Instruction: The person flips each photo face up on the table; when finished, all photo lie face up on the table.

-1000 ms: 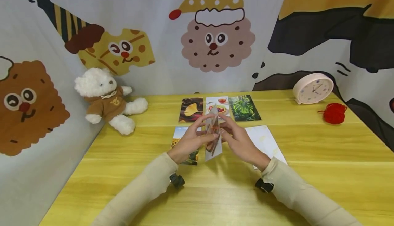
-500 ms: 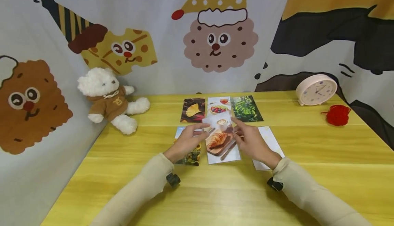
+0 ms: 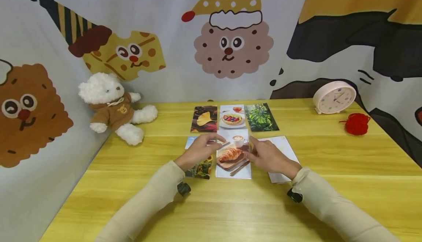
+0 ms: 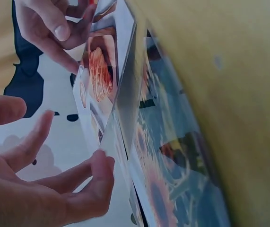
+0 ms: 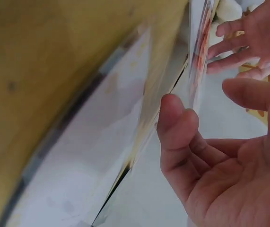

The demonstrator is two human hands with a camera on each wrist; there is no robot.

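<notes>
A croissant-and-coffee photo card (image 3: 232,157) is at the middle of the table, its far edge against a fruit tart card (image 3: 232,118). In the left wrist view the croissant card looks slightly raised. My left hand (image 3: 202,149) is at its left edge; fingertips (image 4: 102,163) touch or nearly touch a corner, thumb apart. My right hand (image 3: 271,157) is at the right edge, fingers loosely bent, with a gap between thumb and fingers (image 5: 175,125). A sunflower card (image 3: 202,169) lies partly under the left hand. A white card (image 3: 284,150) lies beside the right hand.
A ginkgo leaf card (image 3: 204,118) and a green leaf card (image 3: 262,117) flank the tart card. A white teddy bear (image 3: 117,108) sits at the back left. A pink clock (image 3: 334,97) and red yarn ball (image 3: 357,124) are at the back right.
The croissant card was upright between both hands, then turned picture side up and came down towards the table below the tart card. The hands have moved apart to its two sides.
</notes>
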